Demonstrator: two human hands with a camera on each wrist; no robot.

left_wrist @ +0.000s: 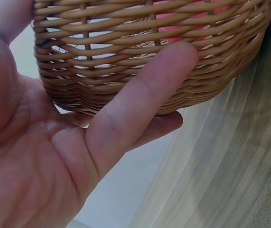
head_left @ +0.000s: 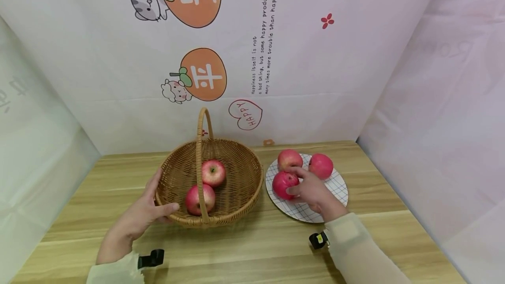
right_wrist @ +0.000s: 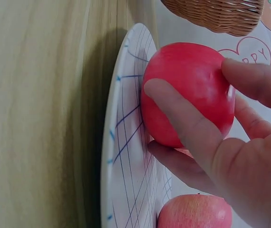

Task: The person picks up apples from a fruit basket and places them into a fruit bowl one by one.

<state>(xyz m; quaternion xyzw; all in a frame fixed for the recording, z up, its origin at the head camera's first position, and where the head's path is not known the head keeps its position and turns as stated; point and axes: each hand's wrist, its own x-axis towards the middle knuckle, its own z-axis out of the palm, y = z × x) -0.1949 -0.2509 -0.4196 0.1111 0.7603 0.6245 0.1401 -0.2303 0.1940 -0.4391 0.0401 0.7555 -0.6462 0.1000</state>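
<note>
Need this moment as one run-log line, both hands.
left hand: holds wicker basket | right hand: grips red apple at plate | basket: two apples | plate: two more apples

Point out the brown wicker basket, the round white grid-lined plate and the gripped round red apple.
Brown wicker basket (head_left: 241, 174): head view, bare inner wall.
Round white grid-lined plate (head_left: 337, 190): head view, bare right side.
Gripped round red apple (right_wrist: 192, 78): right wrist view, skin facing the camera.
</note>
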